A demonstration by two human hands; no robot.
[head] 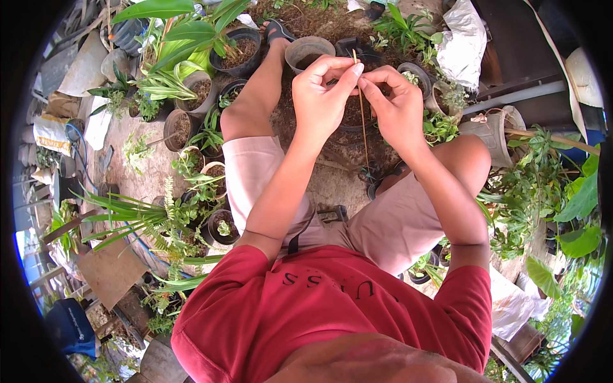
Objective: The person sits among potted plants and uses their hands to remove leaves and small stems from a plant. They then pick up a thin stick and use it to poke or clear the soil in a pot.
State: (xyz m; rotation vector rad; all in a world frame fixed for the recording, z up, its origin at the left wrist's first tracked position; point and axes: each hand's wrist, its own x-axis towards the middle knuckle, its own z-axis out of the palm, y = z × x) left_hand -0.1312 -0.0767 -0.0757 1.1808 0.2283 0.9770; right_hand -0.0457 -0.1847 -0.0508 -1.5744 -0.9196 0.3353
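Observation:
My left hand (320,95) pinches a thin tan stalk (364,122) between thumb and fingertips, close to its pale upper end. The fingertips of my right hand (398,106) meet the left ones at the same spot and also grip it. Below the hands the stalk hangs down between my knees, and what its lower end touches is hard to tell. Under the hands is a dark pot (352,128) with brown soil, partly hidden by them. Just beyond my left hand stands a grey pot (310,44) with soil inside.
Potted plants crowd both sides, including a soil-filled black pot (238,51) beside my left foot and a tipped grey bucket (486,136) by my right knee. A white sack (462,48) lies at the upper right. A brown board (112,273) is at the lower left.

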